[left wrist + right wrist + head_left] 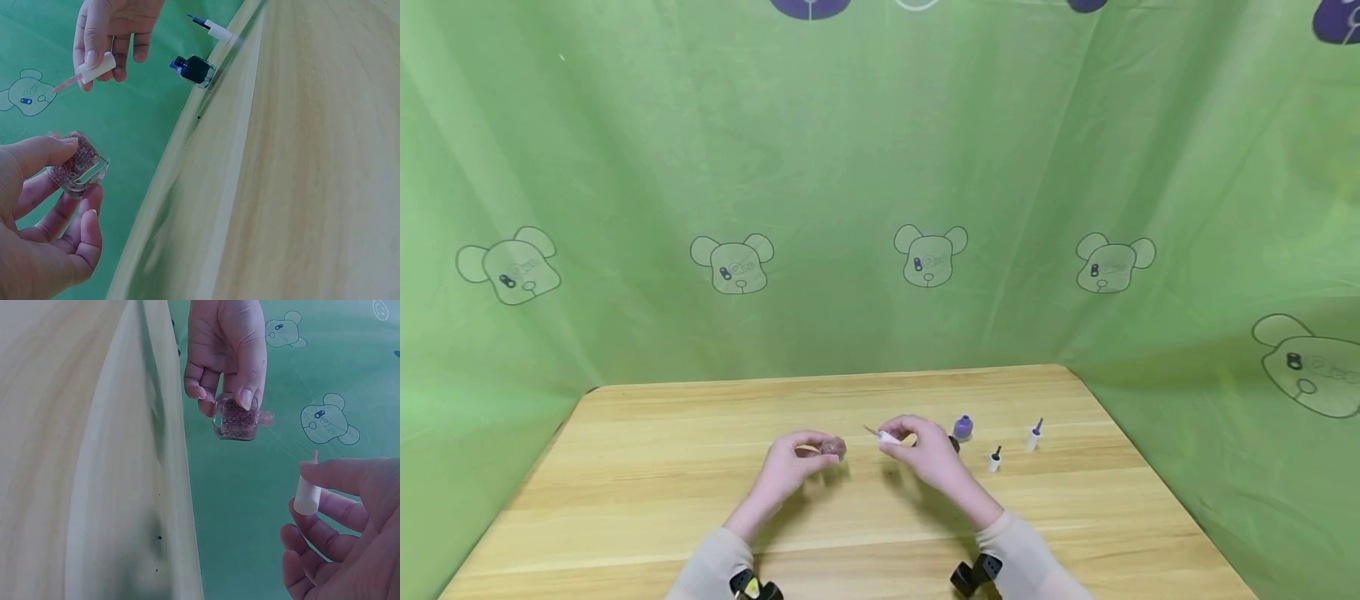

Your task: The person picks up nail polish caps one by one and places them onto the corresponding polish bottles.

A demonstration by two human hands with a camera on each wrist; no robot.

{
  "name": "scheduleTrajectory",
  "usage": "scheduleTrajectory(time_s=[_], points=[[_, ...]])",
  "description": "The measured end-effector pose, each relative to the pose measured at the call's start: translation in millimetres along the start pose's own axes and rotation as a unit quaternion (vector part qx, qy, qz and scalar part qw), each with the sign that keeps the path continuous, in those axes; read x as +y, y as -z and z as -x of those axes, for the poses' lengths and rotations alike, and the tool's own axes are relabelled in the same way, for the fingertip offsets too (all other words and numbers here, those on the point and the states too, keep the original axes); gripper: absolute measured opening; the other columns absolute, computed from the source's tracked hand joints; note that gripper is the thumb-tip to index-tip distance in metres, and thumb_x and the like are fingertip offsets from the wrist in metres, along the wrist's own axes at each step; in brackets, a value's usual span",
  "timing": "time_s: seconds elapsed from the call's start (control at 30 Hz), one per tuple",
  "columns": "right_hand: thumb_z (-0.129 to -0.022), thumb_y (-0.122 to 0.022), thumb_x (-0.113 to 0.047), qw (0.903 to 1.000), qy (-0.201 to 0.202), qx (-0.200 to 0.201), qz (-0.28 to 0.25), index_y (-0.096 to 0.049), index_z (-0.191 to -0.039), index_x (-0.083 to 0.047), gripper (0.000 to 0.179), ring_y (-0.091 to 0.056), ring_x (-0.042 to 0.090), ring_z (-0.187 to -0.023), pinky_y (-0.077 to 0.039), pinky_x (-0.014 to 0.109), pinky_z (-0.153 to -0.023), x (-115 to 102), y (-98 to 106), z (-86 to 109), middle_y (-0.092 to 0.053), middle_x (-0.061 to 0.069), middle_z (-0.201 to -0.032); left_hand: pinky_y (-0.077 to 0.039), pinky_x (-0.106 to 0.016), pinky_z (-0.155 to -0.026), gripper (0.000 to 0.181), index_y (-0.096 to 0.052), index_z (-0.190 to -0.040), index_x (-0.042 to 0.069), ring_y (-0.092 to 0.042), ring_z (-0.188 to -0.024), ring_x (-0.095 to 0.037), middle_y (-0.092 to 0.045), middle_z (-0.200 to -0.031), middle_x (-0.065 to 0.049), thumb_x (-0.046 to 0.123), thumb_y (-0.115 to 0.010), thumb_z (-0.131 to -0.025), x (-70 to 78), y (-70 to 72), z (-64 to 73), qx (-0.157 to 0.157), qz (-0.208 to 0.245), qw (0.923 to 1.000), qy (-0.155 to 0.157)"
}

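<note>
Two hands are busy in my feed. The left hand (784,468) has its grip around the body of a glittery bottle (81,162), raised over the tabletop (662,467) with the open neck up, probably to prevent spills and leave the mouth clear. The right hand (929,455) pinches a white cap (307,495), its brush aimed toward the bottle but apart, likely keeping fingers off the bristles. I see a purple-brush cap (1033,440) and a dark-brush cap (994,463) standing bristles-up, presumably sparing the tabletop, near a purple bottle (963,429).
</note>
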State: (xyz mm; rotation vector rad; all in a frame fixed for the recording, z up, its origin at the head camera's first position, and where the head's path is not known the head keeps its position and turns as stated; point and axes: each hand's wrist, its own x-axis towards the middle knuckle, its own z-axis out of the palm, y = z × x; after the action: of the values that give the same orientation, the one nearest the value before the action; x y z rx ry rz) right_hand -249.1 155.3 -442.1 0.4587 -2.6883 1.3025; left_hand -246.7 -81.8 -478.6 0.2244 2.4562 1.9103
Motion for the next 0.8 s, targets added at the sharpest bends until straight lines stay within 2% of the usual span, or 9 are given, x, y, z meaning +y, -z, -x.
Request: scheduleTrajectory(time_s=[0.13,0.27,0.47,0.6,0.8], points=[[-0.080,-0.078,-0.019,0.9998,-0.016,0.007,0.002,-0.070,-0.100,-0.015,0.022,-0.059,0.015,-0.083,-0.045,0.022,-0.067,-2.7,-1.0,-0.4,-0.068,-0.003,-0.088,-0.050,-0.030,-0.075,0.035,-0.071,-0.109,0.007,-0.065,-0.083,-0.016,-0.071,-0.106,-0.012,0.016,-0.081,-0.076,-2.9,-0.6,-1.0,0.001,-0.001,1.0000,0.001],[-0.079,-0.079,-0.018,0.9997,-0.021,0.009,0.011,-0.068,-0.095,-0.017,0.020,-0.059,0.014,-0.083,-0.045,0.027,-0.071,-5.2,-1.2,0.2,-0.067,-0.004,-0.087,-0.051,-0.030,-0.074,0.035,-0.071,-0.107,0.006,-0.065,-0.082,-0.016,-0.070,-0.108,-0.013,0.017,-0.082,-0.075,-5.2,-2.3,-1.8,0.000,-0.012,0.9999,-0.006],[-0.079,-0.079,-0.016,0.9993,0.005,0.008,0.037,-0.067,-0.087,-0.021,0.015,-0.059,0.016,-0.087,-0.048,0.041,-0.085,-9.1,-2.3,2.1,-0.066,-0.008,-0.084,-0.051,-0.028,-0.072,0.034,-0.072,-0.104,0.007,-0.062,-0.082,-0.016,-0.068,-0.107,-0.013,0.019,-0.082,-0.075,-6.2,-5.5,-1.3,-0.007,-0.035,0.9991,-0.020],[-0.078,-0.079,-0.015,0.9974,0.032,0.012,0.063,-0.068,-0.088,-0.021,0.016,-0.059,0.020,-0.091,-0.047,0.039,-0.085,-11.6,-2.9,4.9,-0.068,-0.008,-0.085,-0.050,-0.025,-0.068,0.032,-0.072,-0.103,0.008,-0.061,-0.081,-0.016,-0.067,-0.106,-0.013,0.019,-0.082,-0.075,-6.1,-7.4,-0.6,-0.014,-0.040,0.9987,-0.030],[-0.077,-0.080,-0.017,0.9935,0.049,0.021,0.101,-0.070,-0.090,-0.021,0.017,-0.054,0.012,-0.091,-0.046,0.036,-0.086,-14.6,-4.0,8.4,-0.069,-0.006,-0.092,-0.049,-0.024,-0.069,0.028,-0.073,-0.100,0.008,-0.058,-0.080,-0.015,-0.064,-0.102,-0.012,0.018,-0.082,-0.075,-3.8,-10.2,0.9,-0.021,-0.041,0.9985,-0.031]])
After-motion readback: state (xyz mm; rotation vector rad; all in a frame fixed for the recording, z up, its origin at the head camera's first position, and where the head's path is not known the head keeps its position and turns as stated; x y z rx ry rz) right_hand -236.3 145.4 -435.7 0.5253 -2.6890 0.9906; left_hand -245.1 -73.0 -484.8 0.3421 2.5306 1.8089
